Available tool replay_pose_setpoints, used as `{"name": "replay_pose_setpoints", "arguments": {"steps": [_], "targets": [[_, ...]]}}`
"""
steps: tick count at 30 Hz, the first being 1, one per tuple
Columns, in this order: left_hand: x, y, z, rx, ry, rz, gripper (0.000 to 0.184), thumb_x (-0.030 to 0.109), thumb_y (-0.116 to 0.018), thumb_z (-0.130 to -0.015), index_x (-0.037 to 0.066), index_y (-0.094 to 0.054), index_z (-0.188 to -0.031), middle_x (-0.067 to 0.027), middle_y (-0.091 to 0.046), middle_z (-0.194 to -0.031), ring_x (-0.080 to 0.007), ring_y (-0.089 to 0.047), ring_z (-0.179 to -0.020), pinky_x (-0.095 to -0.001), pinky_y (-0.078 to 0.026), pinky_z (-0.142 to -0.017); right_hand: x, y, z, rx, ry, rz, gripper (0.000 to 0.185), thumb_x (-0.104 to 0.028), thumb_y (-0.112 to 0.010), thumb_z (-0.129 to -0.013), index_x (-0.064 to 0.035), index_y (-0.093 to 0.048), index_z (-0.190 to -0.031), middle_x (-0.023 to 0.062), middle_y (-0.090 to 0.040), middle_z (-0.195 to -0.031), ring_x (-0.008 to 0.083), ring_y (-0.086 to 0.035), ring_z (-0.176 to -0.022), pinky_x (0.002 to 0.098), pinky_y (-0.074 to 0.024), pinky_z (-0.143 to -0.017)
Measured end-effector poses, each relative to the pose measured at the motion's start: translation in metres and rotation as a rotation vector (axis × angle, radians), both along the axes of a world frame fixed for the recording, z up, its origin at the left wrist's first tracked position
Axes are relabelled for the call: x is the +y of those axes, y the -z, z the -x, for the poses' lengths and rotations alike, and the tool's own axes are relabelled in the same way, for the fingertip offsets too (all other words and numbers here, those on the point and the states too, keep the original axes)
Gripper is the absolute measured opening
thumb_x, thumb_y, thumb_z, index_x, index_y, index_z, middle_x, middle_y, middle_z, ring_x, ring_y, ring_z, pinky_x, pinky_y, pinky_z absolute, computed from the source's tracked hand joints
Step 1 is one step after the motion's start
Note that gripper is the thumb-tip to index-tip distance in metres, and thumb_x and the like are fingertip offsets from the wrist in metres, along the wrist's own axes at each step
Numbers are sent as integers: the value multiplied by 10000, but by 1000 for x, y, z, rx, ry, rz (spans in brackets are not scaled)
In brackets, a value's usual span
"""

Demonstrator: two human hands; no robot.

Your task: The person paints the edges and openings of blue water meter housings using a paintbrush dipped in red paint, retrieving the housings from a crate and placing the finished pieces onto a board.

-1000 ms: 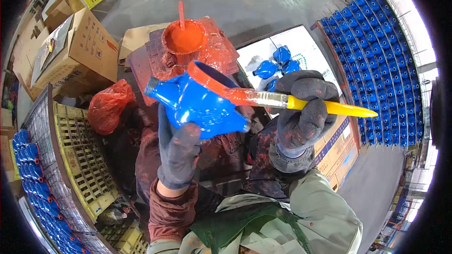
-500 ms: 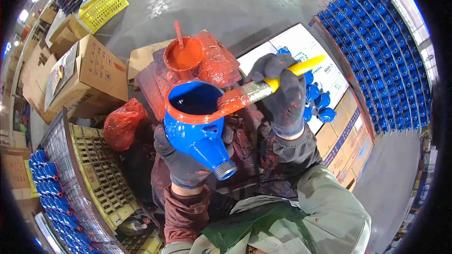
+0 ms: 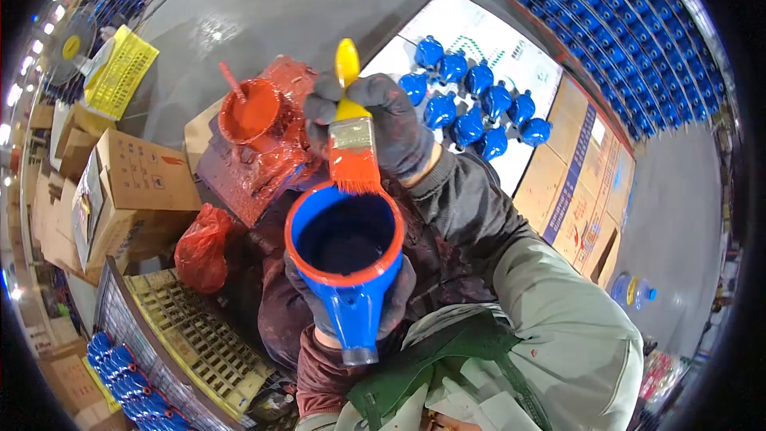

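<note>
My left hand, in a dark glove, is wrapped round a blue hollow casting from below. The casting's wide opening faces me, its rim is coated red, and its spout points down toward my lap. Above it, my right hand, also gloved, grips a paintbrush with a yellow handle. The red bristles point down and touch the far side of the rim. A pot of red paint, with a red stick in it, stands on a paint-covered surface to the left.
Several blue castings lie on a white-topped stack of cartons at the right. A rack of blue parts stands behind. To the left are a red plastic bag, a cardboard box and yellow crates.
The casting has turned, so its spout now points down toward me. My right hand has moved left, and the brush has swung from sideways to upright. The view has shifted, showing more blue castings.
</note>
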State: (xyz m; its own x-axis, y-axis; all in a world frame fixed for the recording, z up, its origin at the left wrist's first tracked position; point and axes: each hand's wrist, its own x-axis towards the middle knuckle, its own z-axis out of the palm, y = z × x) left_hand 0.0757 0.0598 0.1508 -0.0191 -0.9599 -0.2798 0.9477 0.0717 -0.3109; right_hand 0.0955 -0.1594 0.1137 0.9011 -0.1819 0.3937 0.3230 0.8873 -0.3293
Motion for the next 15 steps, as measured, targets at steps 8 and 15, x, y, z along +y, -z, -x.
{"name": "replay_pose_setpoints", "arguments": {"steps": [8,15], "targets": [[2,-1,15,60,237,-3,873,665,-509,-794,61,-348,-1404,-231,-550,-1080,-335,-604,-773,-414,-544,-585,14,1,-5,-73,-268,-211,253,-219,-581,-835,-43,-588,-1016,103,-585,-912,272,-626,-860,404,-547,-796],[-10,44,-2,-268,-315,159,852,717,-617,-734,190,-423,-1374,-134,-531,-1319,-357,-582,-1073,-558,-533,-817,20,-4,4,316,1099,584,313,-294,-618,-876,-31,-587,-1042,91,-611,-899,195,-606,-816,325,-510,-737]]}}
